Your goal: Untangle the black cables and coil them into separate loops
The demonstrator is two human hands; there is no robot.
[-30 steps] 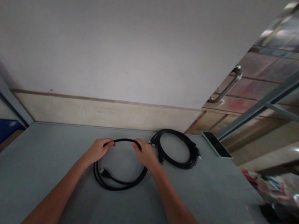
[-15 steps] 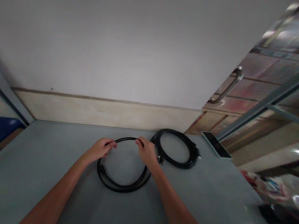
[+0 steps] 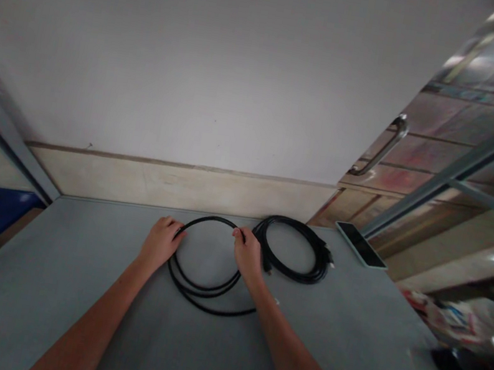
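Observation:
A black cable (image 3: pixel 203 293) lies in loose loops on the grey table. My left hand (image 3: pixel 163 239) is closed round the left side of its loops, and my right hand (image 3: pixel 247 251) grips the upper right side. Between the hands the cable arches away from me. One length trails right and passes under my right forearm, with a pale tip just showing beyond it. Beside my right hand lies a second coiled black cable (image 3: pixel 318 273), its several turns bundled together, with connector ends at its right edge.
A phone (image 3: pixel 362 245) lies at the table's (image 3: pixel 87 259) back right. Grey metal posts rise at both sides, and a pale wall stands behind. On the left is a blue surface (image 3: pixel 10 212) with a white cable. Plastic bags (image 3: pixel 471 317) sit beyond the right edge.
The loops between my hands have become rounder and wider at the top. A length of cable has come loose toward the right, under my right forearm. The view has shifted slightly.

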